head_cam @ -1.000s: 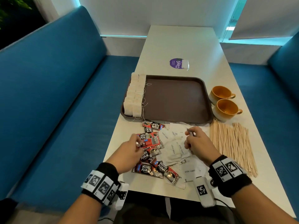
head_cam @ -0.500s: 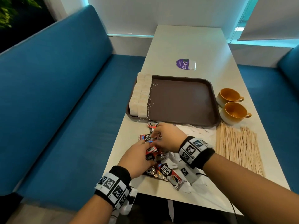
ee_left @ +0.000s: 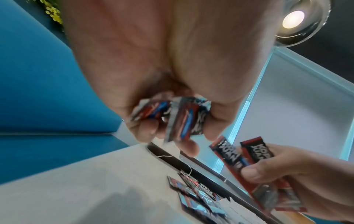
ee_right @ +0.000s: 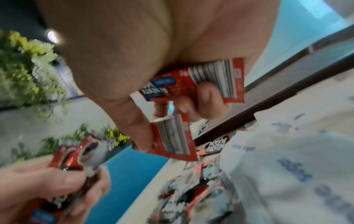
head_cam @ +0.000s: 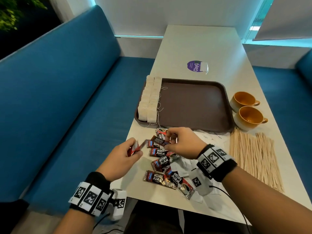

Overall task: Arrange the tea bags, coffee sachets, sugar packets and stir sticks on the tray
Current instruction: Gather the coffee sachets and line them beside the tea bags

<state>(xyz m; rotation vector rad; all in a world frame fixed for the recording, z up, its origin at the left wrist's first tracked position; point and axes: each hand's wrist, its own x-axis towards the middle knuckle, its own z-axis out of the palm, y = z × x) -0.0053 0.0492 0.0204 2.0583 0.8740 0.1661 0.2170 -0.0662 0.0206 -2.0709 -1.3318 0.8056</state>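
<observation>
Tea bags (head_cam: 150,100) stand in two rows along the left edge of the brown tray (head_cam: 194,105). In front of the tray lies a pile of red-and-black coffee sachets (head_cam: 160,163). My left hand (head_cam: 136,149) is raised above the table's left edge, fingers curled round a few sachets (ee_left: 180,119). My right hand (head_cam: 168,141) hovers over the pile and pinches two sachets (ee_right: 201,81) between thumb and fingers. White sugar packets (head_cam: 207,137) lie partly hidden under my right wrist. The wooden stir sticks (head_cam: 253,156) are spread out at the right.
Two orange cups (head_cam: 244,100) stand right of the tray, above the sticks. A purple sticker (head_cam: 194,65) with a lone tea bag (head_cam: 204,66) on it lies behind the tray. Blue bench seats (head_cam: 67,98) flank the table on both sides.
My right hand crossed from the sugar packets to the coffee pile and picked up sachets. My left hand lifted off the pile with its sachets.
</observation>
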